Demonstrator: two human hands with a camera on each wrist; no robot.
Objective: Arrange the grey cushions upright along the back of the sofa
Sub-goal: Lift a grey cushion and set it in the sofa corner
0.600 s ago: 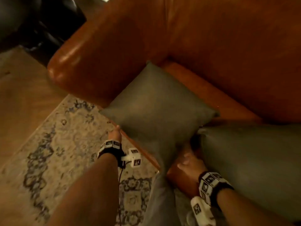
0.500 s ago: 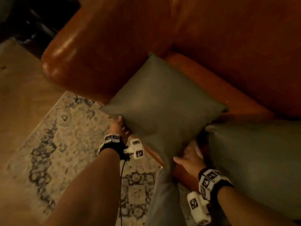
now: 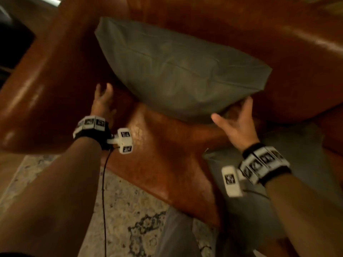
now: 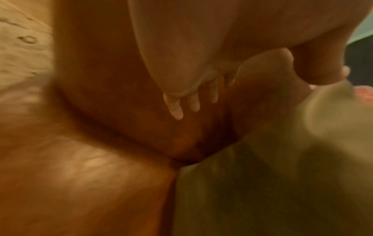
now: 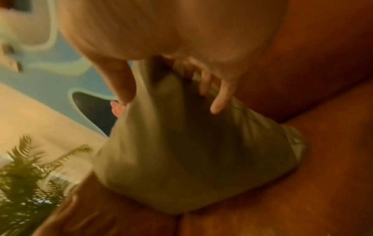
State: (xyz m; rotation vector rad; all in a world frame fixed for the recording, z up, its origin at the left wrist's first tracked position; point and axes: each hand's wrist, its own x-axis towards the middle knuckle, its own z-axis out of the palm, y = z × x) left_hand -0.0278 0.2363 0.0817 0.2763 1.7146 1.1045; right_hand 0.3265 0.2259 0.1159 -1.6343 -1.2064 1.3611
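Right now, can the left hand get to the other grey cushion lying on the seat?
Probably not easily: the left hand hangs open by the armrest, and the right arm crosses over the second cushion.

a patterned rug (image 3: 130,210) lies on the wood floor (image 3: 11,164); a green fern (image 5: 26,175) shows, blurred

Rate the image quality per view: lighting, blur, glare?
Head view: dim warm light, glare streaks on the leather sofa, right hand slightly smeared. Left wrist view: heavy motion blur, left hand barely legible. Right wrist view: softer blur, grey cushion readable.
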